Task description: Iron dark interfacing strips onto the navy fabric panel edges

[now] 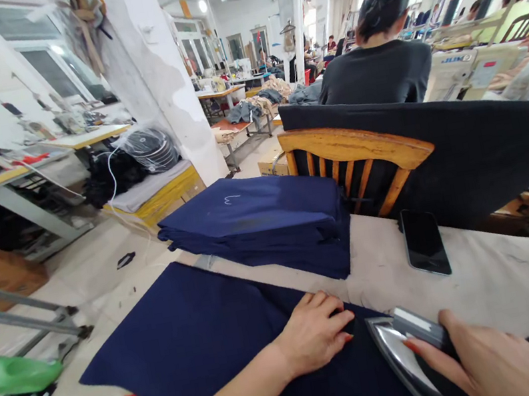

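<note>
A navy blue fabric piece (187, 339) lies flat on the padded work table (500, 273). My left hand (314, 331) presses down on it with fingers together, just left of the iron. My right hand (490, 363) grips the handle of a steel-soled iron (405, 353) that rests on the dark cloth at the bottom right, its tip pointing toward my left fingers. A stack of folded navy fabric pieces (259, 226) sits farther back on the table, with a chalk mark on top.
A black phone (424, 242) lies on the table right of the stack. A wooden chair (358, 165) draped with black cloth stands behind it. A person in black (381, 63) sits with their back to me. Benches and a pillar (162, 73) fill the left.
</note>
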`<state>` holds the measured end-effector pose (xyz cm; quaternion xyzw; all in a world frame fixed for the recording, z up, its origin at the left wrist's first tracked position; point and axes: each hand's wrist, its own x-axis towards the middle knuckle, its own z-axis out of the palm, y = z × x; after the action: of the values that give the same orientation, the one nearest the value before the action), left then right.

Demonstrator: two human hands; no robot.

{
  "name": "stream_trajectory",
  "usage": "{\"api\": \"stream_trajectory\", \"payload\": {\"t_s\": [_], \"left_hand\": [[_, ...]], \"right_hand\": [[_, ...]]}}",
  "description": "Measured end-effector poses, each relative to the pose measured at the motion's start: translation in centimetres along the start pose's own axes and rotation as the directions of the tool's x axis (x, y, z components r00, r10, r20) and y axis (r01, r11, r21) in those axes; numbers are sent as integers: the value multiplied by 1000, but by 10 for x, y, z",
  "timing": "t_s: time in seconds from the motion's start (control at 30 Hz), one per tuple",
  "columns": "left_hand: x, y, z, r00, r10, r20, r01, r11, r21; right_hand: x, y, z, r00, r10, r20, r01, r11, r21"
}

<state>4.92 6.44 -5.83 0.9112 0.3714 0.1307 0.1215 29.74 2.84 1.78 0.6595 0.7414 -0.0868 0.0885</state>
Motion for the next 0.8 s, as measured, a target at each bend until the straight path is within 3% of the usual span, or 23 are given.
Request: {"api": "stream_trajectory", "payload": {"t_s": [0.13,0.23,0.3,0.43,0.53,0.8], "left_hand": [[-5,-5,-8,999,-31,-42,24,990,-142],[-16,-16,-17,984,-121,-134,81,959,-271],[-25,-26,-18,951,-210,-226,128,935,-331],[-36,-42,-9,846,-385,-370,193,867,-460],[-36,-46,-4,802,-448,-395,211,831,-515],[-35,-45,-2,793,-464,-393,219,821,-527]], "right_hand": [[13,-20,-7,990,-76,-115,72,997,-39],[17,-23,-4,983,-51,-175,48,999,-22],[17,-25,-7,984,-38,-174,33,999,-28],[13,-28,-21,987,-87,-133,83,996,-37],[11,-29,-26,984,-109,-139,103,994,-47],[12,-27,-23,981,-130,-144,123,991,-53]]}}
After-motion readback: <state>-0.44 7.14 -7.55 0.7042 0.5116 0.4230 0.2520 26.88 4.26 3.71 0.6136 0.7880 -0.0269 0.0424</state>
